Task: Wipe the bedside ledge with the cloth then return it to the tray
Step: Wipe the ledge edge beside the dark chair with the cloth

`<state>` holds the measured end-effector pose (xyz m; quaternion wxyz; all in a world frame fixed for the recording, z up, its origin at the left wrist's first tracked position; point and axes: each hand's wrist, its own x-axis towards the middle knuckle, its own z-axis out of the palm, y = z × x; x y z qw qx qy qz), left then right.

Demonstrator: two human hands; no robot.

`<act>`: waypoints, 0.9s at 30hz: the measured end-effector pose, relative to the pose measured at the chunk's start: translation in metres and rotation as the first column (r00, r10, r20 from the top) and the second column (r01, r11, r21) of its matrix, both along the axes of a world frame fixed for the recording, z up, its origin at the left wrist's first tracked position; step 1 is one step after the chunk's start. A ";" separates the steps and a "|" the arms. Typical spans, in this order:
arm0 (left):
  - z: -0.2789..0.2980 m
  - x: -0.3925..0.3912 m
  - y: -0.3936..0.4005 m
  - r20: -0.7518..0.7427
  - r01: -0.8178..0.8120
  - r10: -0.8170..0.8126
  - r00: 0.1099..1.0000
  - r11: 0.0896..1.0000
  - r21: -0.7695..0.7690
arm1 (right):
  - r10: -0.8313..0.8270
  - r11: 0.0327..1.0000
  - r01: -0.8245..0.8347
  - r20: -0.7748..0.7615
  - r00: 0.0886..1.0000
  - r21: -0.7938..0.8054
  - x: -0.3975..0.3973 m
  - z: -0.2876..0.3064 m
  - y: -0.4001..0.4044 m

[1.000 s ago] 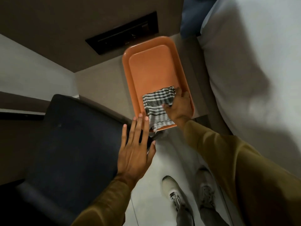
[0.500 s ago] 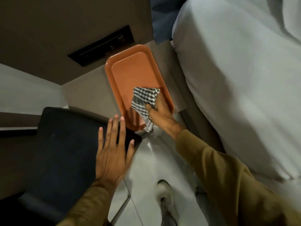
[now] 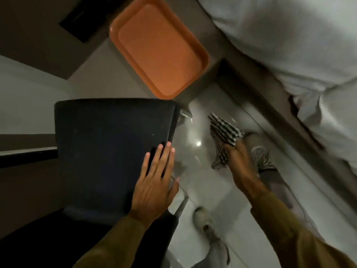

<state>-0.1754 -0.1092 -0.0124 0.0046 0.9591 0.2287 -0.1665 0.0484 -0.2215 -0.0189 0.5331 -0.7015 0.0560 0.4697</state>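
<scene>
Pale glossy floor tiles (image 3: 202,182) run between a dark upholstered chair (image 3: 114,147) on my left and the white bedding (image 3: 289,45) on my right, and at the top the orange tray (image 3: 160,47) sits empty on the grey-brown bedside ledge (image 3: 96,82), one corner overhanging its front edge. From this single head view, my right hand (image 3: 239,161) is closed around the checked cloth (image 3: 224,132), which hangs in mid-air above the floor, well apart from the tray and lower in the picture than the ledge. My left hand (image 3: 156,182) is flat and spread, fingers together, resting on the chair's back and gripping nothing. The cloth looks light, soft and limp; I judge it will crumple and drape rather than hold any shape, so a bunched pinch near its middle suits it, and it should not slip. Bunched as it is, its long axis runs roughly up and down the picture, one loose end flaring toward the tray and the other trailing down beside my wrist. Motion blur hides its folds, so I cannot tell how it is creased.
</scene>
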 end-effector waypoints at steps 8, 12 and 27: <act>-0.044 -0.041 -0.021 0.061 0.157 -0.158 0.986 0.987 0.024 | -0.210 0.964 0.184 -0.122 0.970 -0.194 -0.143 -0.087 -0.122; -0.059 -0.035 -0.022 0.113 0.136 -0.140 0.984 0.990 0.040 | -0.200 0.963 0.153 -0.209 0.957 -0.221 -0.202 -0.111 -0.147; -0.080 -0.012 -0.018 0.226 0.125 -0.156 0.961 0.981 0.145 | -0.079 0.974 0.166 -0.454 0.887 0.155 -0.323 -0.116 -0.101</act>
